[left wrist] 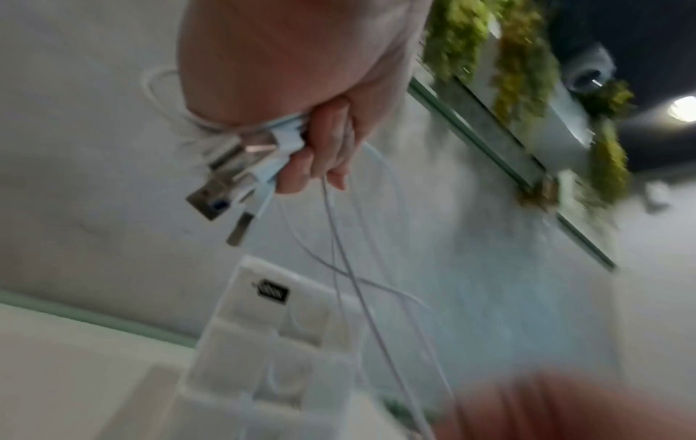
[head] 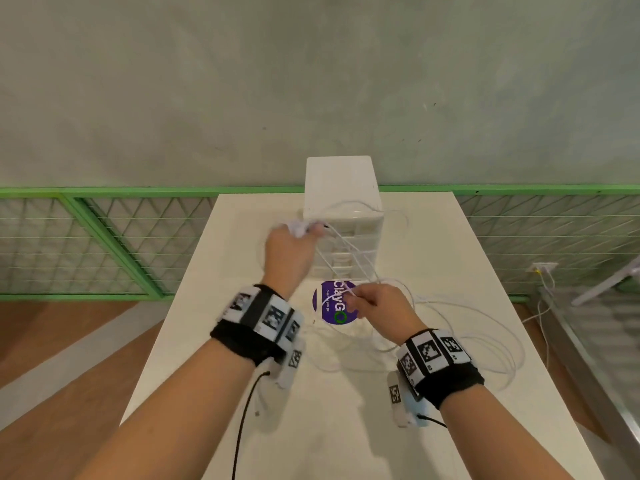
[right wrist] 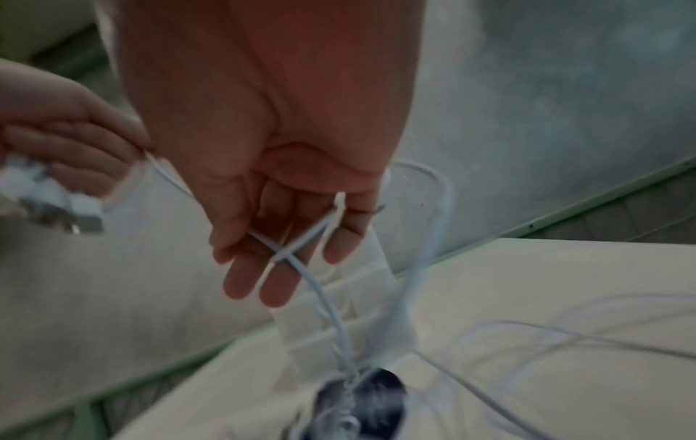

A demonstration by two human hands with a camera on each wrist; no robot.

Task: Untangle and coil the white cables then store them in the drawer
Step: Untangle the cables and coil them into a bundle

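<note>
Several white cables (head: 485,355) lie in loose loops on the right half of the white table (head: 214,341). My left hand (head: 304,230) is raised in front of the white drawer unit (head: 341,181). It grips a bunch of cable plugs (left wrist: 226,178) in curled fingers (left wrist: 324,154). Taut strands (head: 343,258) run from it down to my right hand (head: 356,299). The right hand holds crossed strands (right wrist: 290,253) between thumb and fingers just above the table. The drawers look closed.
A round purple sticker (head: 332,303) lies on the table under the right hand. Behind and left runs a green mesh fence (head: 104,237). At the right there is a wall socket (head: 543,268) with a cable and a metal frame (head: 588,358).
</note>
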